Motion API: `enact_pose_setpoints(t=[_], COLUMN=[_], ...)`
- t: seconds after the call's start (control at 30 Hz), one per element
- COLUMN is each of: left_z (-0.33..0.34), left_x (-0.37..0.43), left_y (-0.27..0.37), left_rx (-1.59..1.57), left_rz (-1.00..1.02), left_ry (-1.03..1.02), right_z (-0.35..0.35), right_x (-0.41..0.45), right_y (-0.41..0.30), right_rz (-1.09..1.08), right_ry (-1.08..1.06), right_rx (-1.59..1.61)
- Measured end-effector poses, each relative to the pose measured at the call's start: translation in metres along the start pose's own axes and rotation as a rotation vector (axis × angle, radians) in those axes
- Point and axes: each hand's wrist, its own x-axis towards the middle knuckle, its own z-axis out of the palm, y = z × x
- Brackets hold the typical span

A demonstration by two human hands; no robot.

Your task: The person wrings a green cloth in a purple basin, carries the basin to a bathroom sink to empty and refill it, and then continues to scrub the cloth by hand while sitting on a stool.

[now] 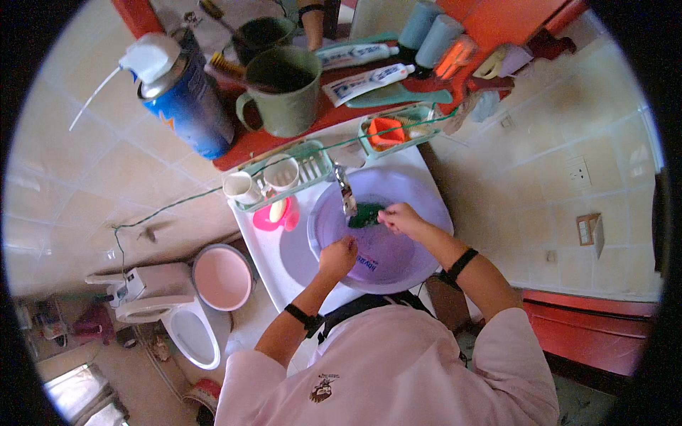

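A purple plastic basin (389,266) sits in the white washbasin (298,255), below a chrome faucet (344,187). Inside the basin, beneath the spout, is a dark green item (365,214); what it is cannot be made out. My right hand (400,218) has its curled fingers at the right edge of the green item and seems to pinch it. My left hand (339,256) is curled over the near left of the basin, below the green item. Its fingertips are too small and blurred to show whether they hold something.
Behind the faucet, green plastic baskets (314,162) hold white cups (281,171). A pink soap dish (269,215) lies left. On the red shelf (250,146) stand a green mug (282,96), a blue spray can (186,101) and toothpaste tubes (367,84). A green cord (176,201) crosses leftward.
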Motion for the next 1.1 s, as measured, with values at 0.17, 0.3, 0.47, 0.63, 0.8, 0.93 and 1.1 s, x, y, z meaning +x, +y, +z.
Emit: enact_pose_setpoints(t=[0.17, 0.3, 0.47, 0.63, 0.8, 0.93, 1.1], left_z=[0.007, 0.010, 0.013, 0.032, 0.065, 0.061, 0.049], left_x=[0.005, 0.008, -0.009, -0.053, -0.087, -0.094, -0.097], left_y=[0.000, -0.006, 0.011, 0.065, 0.112, 0.118, 0.085], left_rx=[0.038, 0.074, 0.223, 0.038, 0.001, 0.124, 0.151], left_rz=[-0.007, -0.007, -0.030, -0.183, -0.102, -0.152, -0.114], left_ry=[0.085, 0.169, 0.133, 0.021, 0.100, 0.182, 0.209], right_z=[-0.052, -0.091, -0.124, -0.117, -0.118, -0.091, -0.065], right_x=[-0.030, -0.043, -0.057, -0.064, -0.070, -0.068, -0.072], right_y=[0.031, 0.043, 0.063, 0.083, 0.095, 0.106, 0.105], right_rz=[-0.407, -0.560, -0.799, -0.794, -0.948, -0.981, -0.985], right_ry=[0.211, 0.148, -0.003, 0.086, 0.175, 0.246, 0.366], right_rx=[-0.934, -1.208, -1.259, -1.073, -0.938, -0.862, -0.877])
